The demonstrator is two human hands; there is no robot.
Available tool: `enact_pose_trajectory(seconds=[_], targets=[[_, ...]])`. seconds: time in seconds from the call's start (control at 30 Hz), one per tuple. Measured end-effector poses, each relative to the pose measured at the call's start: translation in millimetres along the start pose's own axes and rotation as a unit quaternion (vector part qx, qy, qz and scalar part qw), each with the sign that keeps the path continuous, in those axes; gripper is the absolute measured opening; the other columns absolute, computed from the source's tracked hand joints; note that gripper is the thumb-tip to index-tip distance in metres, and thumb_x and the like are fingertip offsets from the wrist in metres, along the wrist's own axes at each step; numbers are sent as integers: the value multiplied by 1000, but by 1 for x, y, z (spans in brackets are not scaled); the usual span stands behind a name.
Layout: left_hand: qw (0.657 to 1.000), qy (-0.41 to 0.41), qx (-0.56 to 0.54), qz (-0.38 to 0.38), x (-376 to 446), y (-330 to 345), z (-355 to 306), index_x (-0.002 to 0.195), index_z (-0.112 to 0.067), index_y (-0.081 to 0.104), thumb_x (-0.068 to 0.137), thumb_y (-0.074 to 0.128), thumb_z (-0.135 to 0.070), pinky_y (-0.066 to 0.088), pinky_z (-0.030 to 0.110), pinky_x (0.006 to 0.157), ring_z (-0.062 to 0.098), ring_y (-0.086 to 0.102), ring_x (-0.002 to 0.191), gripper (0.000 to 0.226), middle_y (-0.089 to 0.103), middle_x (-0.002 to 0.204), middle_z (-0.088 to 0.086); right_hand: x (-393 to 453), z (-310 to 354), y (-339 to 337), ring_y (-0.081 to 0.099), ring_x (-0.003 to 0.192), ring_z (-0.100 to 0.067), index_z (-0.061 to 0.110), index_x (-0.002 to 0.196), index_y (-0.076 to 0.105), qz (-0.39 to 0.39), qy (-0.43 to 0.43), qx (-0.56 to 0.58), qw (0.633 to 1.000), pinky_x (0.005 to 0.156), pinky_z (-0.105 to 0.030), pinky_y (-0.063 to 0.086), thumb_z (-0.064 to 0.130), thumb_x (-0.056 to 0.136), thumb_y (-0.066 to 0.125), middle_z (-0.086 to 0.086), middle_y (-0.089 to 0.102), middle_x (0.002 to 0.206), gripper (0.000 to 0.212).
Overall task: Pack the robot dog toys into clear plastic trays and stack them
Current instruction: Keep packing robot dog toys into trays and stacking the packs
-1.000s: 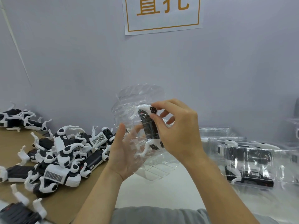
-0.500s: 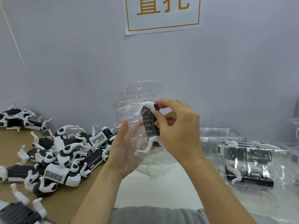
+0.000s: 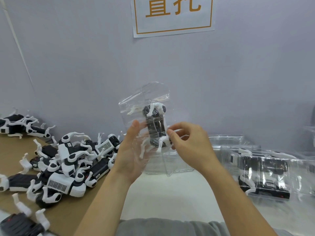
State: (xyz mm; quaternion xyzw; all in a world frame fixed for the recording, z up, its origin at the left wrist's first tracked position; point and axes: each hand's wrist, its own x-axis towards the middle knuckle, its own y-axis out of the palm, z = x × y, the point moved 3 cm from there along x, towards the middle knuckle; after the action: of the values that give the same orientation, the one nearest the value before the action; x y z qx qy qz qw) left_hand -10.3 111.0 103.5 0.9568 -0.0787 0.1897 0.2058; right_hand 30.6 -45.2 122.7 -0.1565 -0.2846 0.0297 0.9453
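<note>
1. The clear plastic tray is held up in the air over the middle of the table, standing roughly on end, with one black and white robot dog toy sitting inside it, head end up.
2. The left hand is behind/under the tray's lower left part, palm facing in, fingers pretty much straight and flat against the plastic, so it's cradling rather than clamping.
3. The right hand comes in from the right with fingers curled, pinching at the toy's lower white leg area right at the tray's edge.
4. On the left there's a messy pile of loose robot dogs on a brown cardboard sheet, legs sticking out everywhere.
5. On the right, packed trays with dogs already in them lie on the white table, and another empty-looking clear tray sits just behind.
6. Pale wall behind it all, with a white sign with orange characters up top.
</note>
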Motion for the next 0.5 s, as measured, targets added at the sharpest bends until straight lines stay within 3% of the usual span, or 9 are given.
enact_pose_trajectory(seconds=[0.13,0.3,0.4,0.5], targets=[[1000,-7,18,-17,1,-2,0,114,-28,75,66,77,-70,59,31,70,20,75,81,64,74,112,13,-1,2,1,70,55,-10,24,84,70,9,8,35,999,49,-10,41,24,94,66,4,70,70,10],[999,-20,23,-29,2,-2,1,112,-27,76,64,79,-69,58,26,72,13,74,80,64,73,117,11,-2,0,0,71,53,-12,22,86,70,26,22,53,998,49,-8,40,23,94,65,4,70,75,9],[994,-26,88,-57,3,-2,2,110,-34,76,61,76,-75,50,34,85,13,72,93,64,73,118,3,-1,-6,-2,72,57,-12,29,88,69,41,44,52,997,51,-12,43,28,94,65,6,70,80,7],[983,-35,168,-67,4,2,0,111,-34,74,74,66,-70,45,29,82,7,71,101,52,74,114,-9,3,-18,-10,73,75,-14,35,95,68,13,67,27,997,67,-27,53,33,93,64,9,71,88,5]])
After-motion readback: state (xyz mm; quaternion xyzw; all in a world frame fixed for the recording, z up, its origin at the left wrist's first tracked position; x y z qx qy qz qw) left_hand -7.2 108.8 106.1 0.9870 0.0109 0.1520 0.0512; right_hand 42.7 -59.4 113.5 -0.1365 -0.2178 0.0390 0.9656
